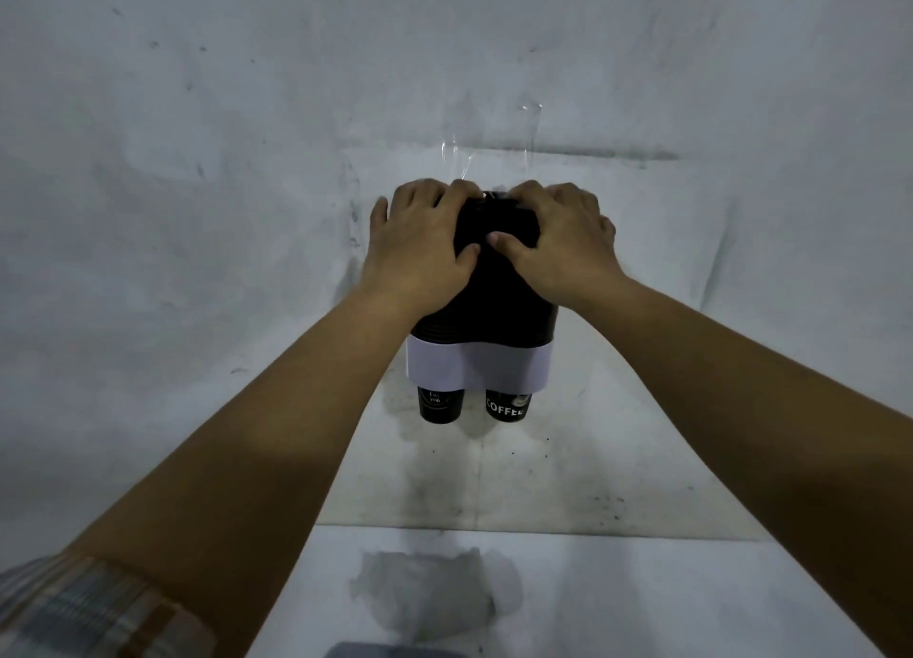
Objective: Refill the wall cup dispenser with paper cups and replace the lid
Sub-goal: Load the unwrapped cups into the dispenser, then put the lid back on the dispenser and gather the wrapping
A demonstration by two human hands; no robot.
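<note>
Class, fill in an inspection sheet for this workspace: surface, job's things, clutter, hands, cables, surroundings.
Surface: pale table below the dispenser.
Job's things: wall-mounted cup dispenser, dark above, white band below; two black paper cups poke out underneath.
Clutter: crumpled clear plastic on the table; dark object at the bottom edge, unidentifiable.
Hands: left hand and right hand grip the dispenser's dark top, fingers curled over it.
Cables: nothing seen.
Surroundings: scuffed white wall; clear film glinting above the dispenser.

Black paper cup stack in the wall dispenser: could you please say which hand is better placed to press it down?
Right hand, marginally: its thumb and fingers sit on the black paper cup stack; the left hand also holds it, little finger splayed off.
</note>
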